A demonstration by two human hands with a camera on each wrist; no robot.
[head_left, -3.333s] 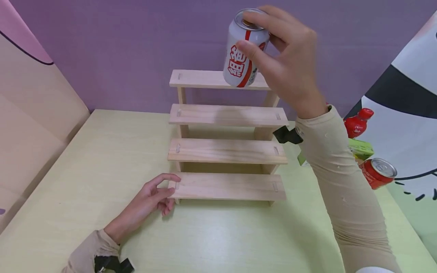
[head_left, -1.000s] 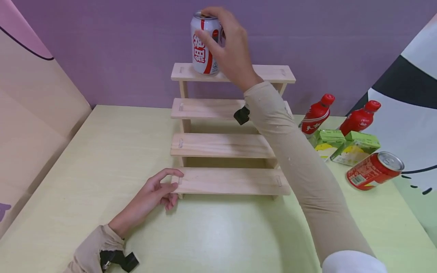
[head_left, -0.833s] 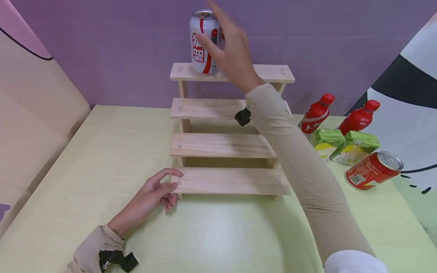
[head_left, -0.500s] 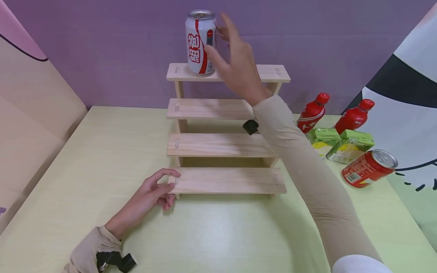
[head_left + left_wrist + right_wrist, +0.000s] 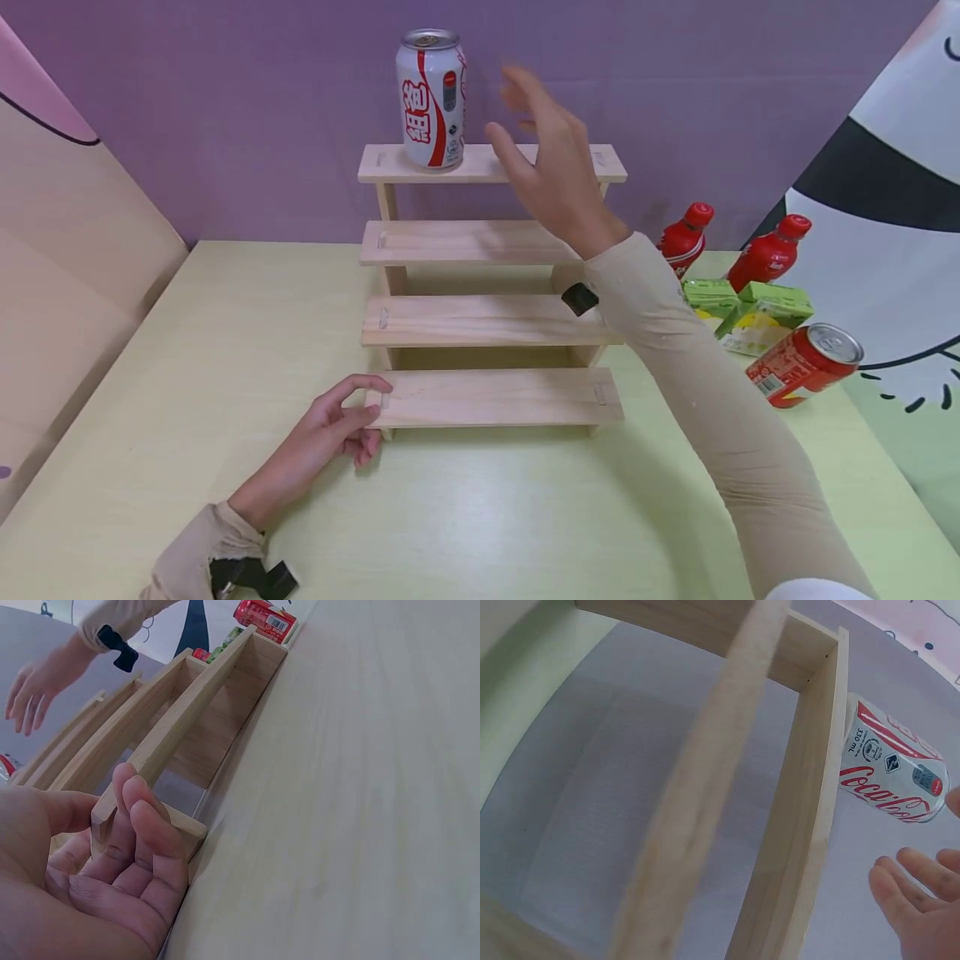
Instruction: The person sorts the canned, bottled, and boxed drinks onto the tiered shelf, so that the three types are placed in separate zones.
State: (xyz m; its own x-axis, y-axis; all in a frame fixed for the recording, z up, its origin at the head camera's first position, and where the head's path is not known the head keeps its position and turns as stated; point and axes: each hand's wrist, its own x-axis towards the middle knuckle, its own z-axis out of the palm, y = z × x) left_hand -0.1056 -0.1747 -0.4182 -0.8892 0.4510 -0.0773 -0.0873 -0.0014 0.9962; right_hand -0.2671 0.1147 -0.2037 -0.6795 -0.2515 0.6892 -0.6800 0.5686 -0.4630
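A white and red Coca-Cola can (image 5: 431, 100) stands upright on the left part of the top step of a tiered wooden rack (image 5: 495, 398). My right hand (image 5: 551, 158) is off to the can's right, above the top step, fingers spread and holding nothing. In the right wrist view, a gap shows between the can (image 5: 896, 761) and the fingers (image 5: 915, 885). My left hand (image 5: 326, 429) pinches the left end of the lowest step between thumb and fingers. The left wrist view shows the fingers (image 5: 154, 825) curled about that board's end.
To the right of the rack, two red-capped bottles (image 5: 768, 252) stand behind two green drink cartons (image 5: 772, 312). A red can (image 5: 806, 367) is in front of them. A purple backdrop (image 5: 262, 125) rises behind the pale tabletop (image 5: 465, 508).
My right hand brought the white can left onto the top step, let go of it, and drew away to the right. The left hand stayed on the lowest step.
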